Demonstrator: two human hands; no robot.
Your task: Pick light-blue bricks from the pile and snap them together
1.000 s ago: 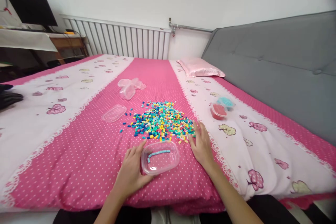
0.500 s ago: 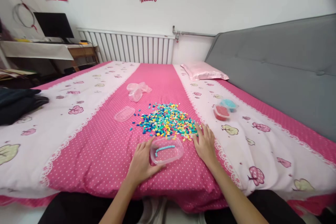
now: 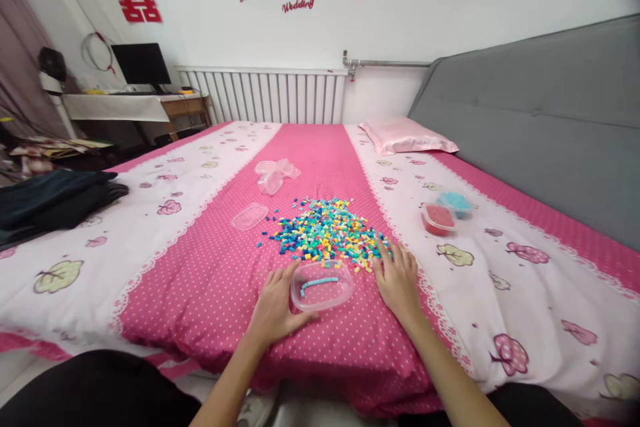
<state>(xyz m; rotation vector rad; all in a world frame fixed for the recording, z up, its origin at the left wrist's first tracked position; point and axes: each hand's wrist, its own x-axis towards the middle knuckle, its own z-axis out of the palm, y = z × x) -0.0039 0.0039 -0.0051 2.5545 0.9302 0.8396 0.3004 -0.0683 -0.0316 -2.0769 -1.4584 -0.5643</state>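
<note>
My left hand (image 3: pixel 274 305) grips the left side of a clear plastic container (image 3: pixel 330 300), thumb at its near edge and fingers at its far left. Inside the container lies a bent line of light-blue pieces (image 3: pixel 320 281). Beyond it spreads a heap of small multicoloured building pieces (image 3: pixel 327 230), blue, teal, yellow, white and red. My right hand (image 3: pixel 399 280) rests flat at the right edge of the heap. Its fingers are stretched out, the tips touching the nearest pieces. Whether a piece is under those fingertips is hidden.
A clear lid (image 3: pixel 249 216) lies left of the heap, with several clear containers (image 3: pixel 273 177) behind it. To the right stand a tub of red pieces (image 3: pixel 439 219) and a tub of blue ones (image 3: pixel 455 203). Dark folded clothes (image 3: pixel 55 203) lie at left, a pink pillow (image 3: pixel 407 136) farther back.
The view has shifted left and slightly up, so everything appears farther right. Both hands keep nearly the same places by the container and the heap.
</note>
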